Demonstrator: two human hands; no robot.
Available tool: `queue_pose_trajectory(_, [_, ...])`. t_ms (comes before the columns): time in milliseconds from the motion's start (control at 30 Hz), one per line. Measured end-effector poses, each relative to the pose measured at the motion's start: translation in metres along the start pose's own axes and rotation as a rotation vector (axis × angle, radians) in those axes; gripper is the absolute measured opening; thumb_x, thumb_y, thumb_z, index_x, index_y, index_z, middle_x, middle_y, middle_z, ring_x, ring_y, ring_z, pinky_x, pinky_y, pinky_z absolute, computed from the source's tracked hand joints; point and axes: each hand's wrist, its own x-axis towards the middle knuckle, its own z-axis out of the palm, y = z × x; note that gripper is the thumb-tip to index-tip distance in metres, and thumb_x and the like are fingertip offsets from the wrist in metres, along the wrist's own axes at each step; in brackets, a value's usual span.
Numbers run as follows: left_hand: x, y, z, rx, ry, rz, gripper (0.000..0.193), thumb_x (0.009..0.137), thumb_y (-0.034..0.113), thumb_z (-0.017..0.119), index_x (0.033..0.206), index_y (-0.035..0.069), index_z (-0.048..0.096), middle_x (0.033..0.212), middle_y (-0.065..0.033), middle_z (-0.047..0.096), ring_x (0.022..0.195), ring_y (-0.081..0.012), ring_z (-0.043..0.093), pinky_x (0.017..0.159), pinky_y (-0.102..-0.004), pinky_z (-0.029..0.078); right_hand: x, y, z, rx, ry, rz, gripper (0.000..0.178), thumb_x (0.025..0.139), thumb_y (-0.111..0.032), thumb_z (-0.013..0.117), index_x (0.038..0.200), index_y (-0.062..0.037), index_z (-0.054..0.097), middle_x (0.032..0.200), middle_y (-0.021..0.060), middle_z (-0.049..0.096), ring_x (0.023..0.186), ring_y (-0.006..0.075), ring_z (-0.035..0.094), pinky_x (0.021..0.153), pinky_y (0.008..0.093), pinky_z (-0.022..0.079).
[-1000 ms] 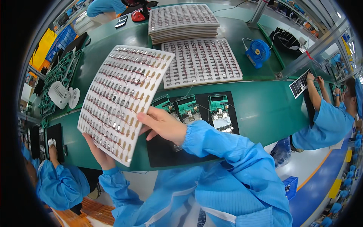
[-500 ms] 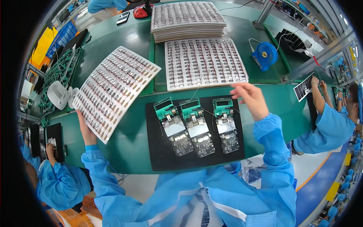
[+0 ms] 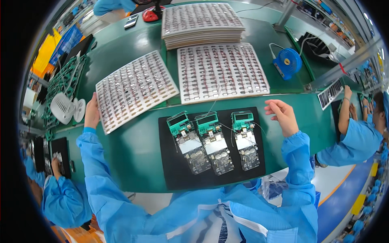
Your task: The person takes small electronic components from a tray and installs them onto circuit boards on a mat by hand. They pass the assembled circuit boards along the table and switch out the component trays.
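My left hand [image 3: 92, 112] grips the left edge of a white foam tray [image 3: 106, 126], which is raised and tilted over the left of the bench. Rows of small oval metallic parts with thin reddish wires fill this tray. To the right, my right hand [image 3: 282, 116] hovers above the green bench with loosely bent fingers apart, and nothing shows in it. Between my hands a black mat [image 3: 174, 170] bears three circuit boards, a left one [image 3: 194, 158], a middle one [image 3: 219, 158] and a right one [image 3: 248, 154]. Each has a green plastic frame at its far end and thin loose wires.
A similar filled tray [image 3: 221, 73] lies behind the mat, with a stack of trays [image 3: 202, 38] beyond. A blue fan [image 3: 287, 62] stands at right, a white fan [image 3: 64, 108] at left. Co-workers sit on both sides; a metal post [image 3: 344, 67] rises at right.
The tray in my left hand has turned to lie more level and shifted right. My right hand has moved right and nearer, away from the far tray. The boards keep their places on the mat.
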Motion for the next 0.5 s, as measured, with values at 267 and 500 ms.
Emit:
queue_pose_trajectory(267, [0.093,-0.008,0.015,0.662,0.368,0.279,0.045,0.101,0.031,0.050,0.125,-0.006,0.058,0.118,-0.0113,0.065,0.102,-0.0181,0.060,0.088,-0.0310,0.046,0.034,-0.007,-0.015,-0.026,-0.014,-0.055,0.025,0.098,-0.022,0.056,0.112,-0.0035,0.066,0.095,0.0043,0.069,0.084,0.0107,0.064,0.068,0.0239,0.047])
queue_pose_trajectory(500, [0.123,-0.016,0.011,0.486,0.229,0.234,0.043,0.102,0.026,0.050,0.130,-0.005,0.055,0.123,-0.0096,0.063,0.105,-0.0160,0.059,0.091,-0.0290,0.046,0.075,-0.027,-0.034,-0.127,-0.016,-0.090,0.023,0.097,-0.019,0.054,0.110,-0.0025,0.066,0.094,0.0047,0.069,0.083,0.0109,0.064,0.067,0.0240,0.048])
